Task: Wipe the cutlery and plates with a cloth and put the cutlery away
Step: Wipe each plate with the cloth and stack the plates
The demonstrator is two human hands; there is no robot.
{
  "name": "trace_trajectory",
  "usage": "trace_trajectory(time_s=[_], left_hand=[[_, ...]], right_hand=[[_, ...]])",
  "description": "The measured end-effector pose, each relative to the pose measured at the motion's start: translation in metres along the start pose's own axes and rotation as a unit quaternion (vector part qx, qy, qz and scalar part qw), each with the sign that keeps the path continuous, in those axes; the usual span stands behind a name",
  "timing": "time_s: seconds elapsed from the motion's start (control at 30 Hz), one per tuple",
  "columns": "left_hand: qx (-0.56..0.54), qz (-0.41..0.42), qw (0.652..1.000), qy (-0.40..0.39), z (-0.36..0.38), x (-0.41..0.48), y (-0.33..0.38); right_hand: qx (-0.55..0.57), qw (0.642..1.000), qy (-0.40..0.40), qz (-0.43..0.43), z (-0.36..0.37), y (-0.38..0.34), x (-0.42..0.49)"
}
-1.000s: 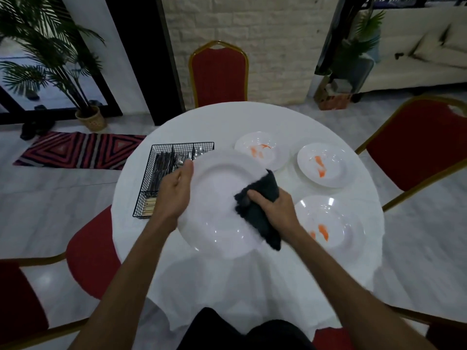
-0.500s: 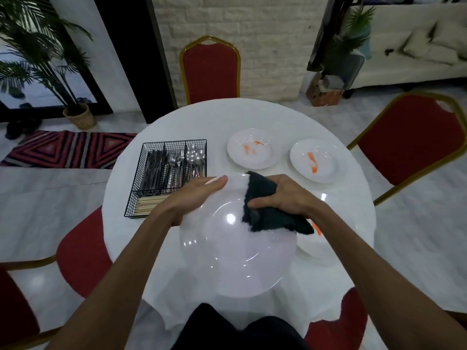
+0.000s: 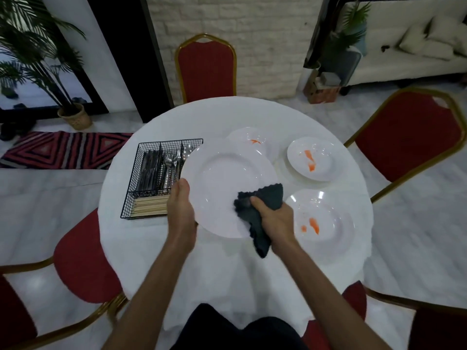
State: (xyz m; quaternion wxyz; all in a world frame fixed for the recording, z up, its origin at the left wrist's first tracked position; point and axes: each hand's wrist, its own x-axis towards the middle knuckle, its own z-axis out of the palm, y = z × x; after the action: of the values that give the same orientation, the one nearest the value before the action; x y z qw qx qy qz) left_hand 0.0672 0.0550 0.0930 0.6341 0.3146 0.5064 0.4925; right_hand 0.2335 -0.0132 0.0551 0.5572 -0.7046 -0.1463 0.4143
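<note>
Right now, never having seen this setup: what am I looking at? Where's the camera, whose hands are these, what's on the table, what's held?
There is no machine here. A person works with bare hands, and the single picture comes from a wide-angle camera worn on their head, looking forward and down.

The left hand grips the rim of a large white ceramic plate, held up above the round table with a white tablecloth. The right hand holds a crumpled dark grey wiping cloth against the plate's near edge.

On the table are a black wire basket with metal cutlery and pale wooden sticks, and three white plates smeared orange: the far plate, the right plate and the near plate.
</note>
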Motion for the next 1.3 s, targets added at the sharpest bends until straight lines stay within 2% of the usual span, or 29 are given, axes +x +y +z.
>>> trace_trajectory(time_s=[0.07,0.1,0.2,0.23,0.3,0.37,0.47,0.57,0.63,0.67,0.73,0.83,0.93,1.0,1.1,1.17,1.3], left_hand=[[0.035,-0.077,0.994,-0.063,-0.02,0.015,0.019],[0.074,-0.104,0.987,-0.102,-0.024,0.02,0.028],[0.242,-0.122,0.936,-0.225,-0.017,0.021,0.036],[0.276,-0.12,0.922,-0.242,-0.013,0.017,0.035],[0.298,-0.094,0.919,-0.243,-0.01,0.016,0.027],[0.291,-0.039,0.935,-0.196,-0.007,0.006,0.027],[0.199,-0.006,0.978,-0.058,-0.004,0.004,0.023],[0.11,0.014,0.99,0.083,0.007,0.006,0.007],[0.08,0.031,0.985,0.151,0.019,-0.005,-0.004],[0.069,0.037,0.983,0.168,0.022,-0.012,-0.011],[0.065,0.038,0.982,0.173,0.021,-0.021,-0.021],[0.085,0.026,0.983,0.163,0.005,-0.021,-0.029],[0.099,-0.009,0.989,0.106,0.001,-0.027,-0.031],[0.108,-0.036,0.99,0.088,0.003,-0.035,-0.034],[0.092,-0.053,0.989,0.099,0.01,-0.041,-0.031],[0.071,-0.044,0.989,0.119,0.015,-0.04,-0.025],[0.039,-0.044,0.986,0.159,0.024,-0.037,-0.025]], right_hand=[[-0.102,0.99,-0.074,-0.055,-0.025,-0.018,0.013],[-0.169,0.974,-0.131,-0.075,-0.035,-0.029,0.016],[-0.317,0.901,-0.28,-0.095,-0.044,-0.059,0.018],[-0.343,0.887,-0.294,-0.101,-0.042,-0.064,0.019],[-0.357,0.883,-0.276,-0.127,-0.037,-0.069,0.022],[-0.342,0.9,-0.222,-0.153,-0.035,-0.061,0.023],[-0.267,0.95,-0.086,-0.14,-0.033,-0.025,0.016],[-0.046,0.998,0.011,-0.029,-0.006,0.018,-0.016],[0.086,0.994,0.01,0.073,0.016,0.035,-0.035],[0.112,0.988,-0.002,0.106,0.02,0.041,-0.038],[0.08,0.99,-0.03,0.113,0.015,0.042,-0.032],[-0.091,0.995,-0.031,0.017,-0.016,0.025,-0.01],[-0.269,0.958,-0.037,-0.096,-0.044,0.001,0.014],[-0.353,0.913,-0.036,-0.199,-0.05,-0.008,0.027],[-0.488,0.798,-0.035,-0.352,-0.047,0.002,0.025],[-0.555,0.744,-0.044,-0.37,-0.049,0.021,0.006],[-0.544,0.759,-0.153,-0.322,-0.045,0.053,-0.052]])
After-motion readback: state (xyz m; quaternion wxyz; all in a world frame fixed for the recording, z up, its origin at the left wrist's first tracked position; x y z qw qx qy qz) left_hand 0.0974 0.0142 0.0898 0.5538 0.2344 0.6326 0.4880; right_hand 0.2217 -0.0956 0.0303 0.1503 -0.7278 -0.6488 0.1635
